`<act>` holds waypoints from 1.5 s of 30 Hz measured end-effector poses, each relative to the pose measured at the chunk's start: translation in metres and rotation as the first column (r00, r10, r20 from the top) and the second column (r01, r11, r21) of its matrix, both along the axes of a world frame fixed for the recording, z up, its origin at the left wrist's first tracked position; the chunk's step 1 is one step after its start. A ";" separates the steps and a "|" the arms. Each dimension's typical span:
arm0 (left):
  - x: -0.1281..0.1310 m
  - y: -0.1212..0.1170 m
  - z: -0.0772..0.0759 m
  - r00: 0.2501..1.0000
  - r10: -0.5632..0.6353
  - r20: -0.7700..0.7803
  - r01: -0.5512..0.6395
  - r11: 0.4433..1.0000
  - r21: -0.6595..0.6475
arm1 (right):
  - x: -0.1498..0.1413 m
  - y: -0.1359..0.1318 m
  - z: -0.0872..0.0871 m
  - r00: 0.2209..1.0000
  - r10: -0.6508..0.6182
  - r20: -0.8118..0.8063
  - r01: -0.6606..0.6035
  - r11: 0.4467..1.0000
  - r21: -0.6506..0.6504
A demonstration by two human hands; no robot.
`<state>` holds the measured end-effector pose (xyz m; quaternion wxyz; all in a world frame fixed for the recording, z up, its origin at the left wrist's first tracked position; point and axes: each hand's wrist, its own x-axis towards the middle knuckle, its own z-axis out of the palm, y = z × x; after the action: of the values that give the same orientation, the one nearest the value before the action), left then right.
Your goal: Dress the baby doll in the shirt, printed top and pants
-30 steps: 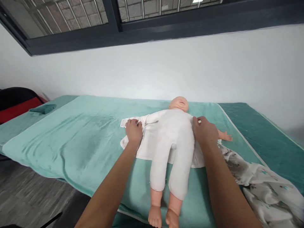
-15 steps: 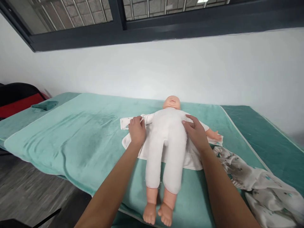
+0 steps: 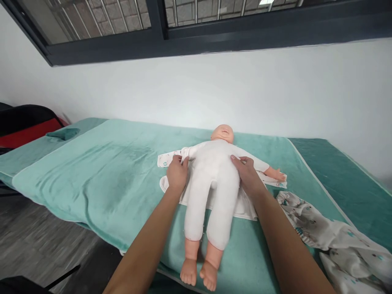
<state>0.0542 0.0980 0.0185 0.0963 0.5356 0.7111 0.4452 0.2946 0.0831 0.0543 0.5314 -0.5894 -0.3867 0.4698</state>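
A baby doll (image 3: 216,163) with a white cloth body lies on its back, its head toward the wall and its bare feet toward me. Spread beneath it is a white baby shirt (image 3: 245,208) with a small print. My left hand (image 3: 177,173) pinches the shirt's sleeve (image 3: 167,159) beside the doll's arm on the left; that arm's hand is out of sight. With fingers curled at the doll's right-hand side, my right hand (image 3: 248,173) grips its body. The doll's other arm stretches out bare-handed over the second sleeve (image 3: 280,183).
Crumpled printed baby clothing (image 3: 333,237) lies at the right front of the bed. A green cover (image 3: 92,175) spreads over the bed, which meets a white wall (image 3: 196,90) under a dark window frame (image 3: 260,34). A black and red chair (image 3: 29,126) stands at far left.
The doll's legs have swung a little to the left. My right hand has shifted inward along its side, and my left hand stays at the sleeve. The view has moved slightly.
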 end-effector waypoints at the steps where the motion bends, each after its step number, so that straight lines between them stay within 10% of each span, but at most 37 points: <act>1: 0.000 0.000 0.000 1.000 -0.019 0.012 0.019 1.000 -0.020 | -0.002 -0.001 0.002 0.999 0.009 -0.033 -0.009 1.000 -0.001; 17: 0.035 0.036 0.083 0.866 -0.422 0.267 0.396 0.906 0.148 | -0.017 -0.004 0.004 0.905 0.038 -0.424 0.013 0.993 0.118; 26: 0.055 -0.054 0.120 0.730 -0.669 0.141 0.678 0.735 -0.022 | -0.016 -0.004 0.001 0.897 0.080 -0.435 -0.045 0.995 0.089; 30: 0.053 -0.085 0.108 0.672 -0.734 0.105 0.741 0.669 -0.066 | -0.015 -0.004 0.001 0.905 0.075 -0.420 -0.042 0.995 0.087; 35: 0.016 -0.100 0.056 0.819 -0.560 0.122 0.509 0.809 0.294 | -0.014 -0.003 0.000 0.910 0.075 -0.408 -0.046 0.996 0.082; 40: -0.014 -0.103 0.006 0.774 -0.514 0.369 0.510 0.852 0.116 | -0.013 -0.003 0.000 0.916 0.075 -0.395 -0.044 0.995 0.087; 45: -0.008 -0.089 0.004 0.656 -0.504 0.562 0.545 0.831 0.111 | -0.012 -0.002 0.000 0.921 0.066 -0.385 -0.042 0.997 0.070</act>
<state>0.0465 0.0095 0.0227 0.4461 0.5561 0.4784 0.5128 0.2826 0.0809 0.0547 0.6017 -0.4578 -0.3043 0.5795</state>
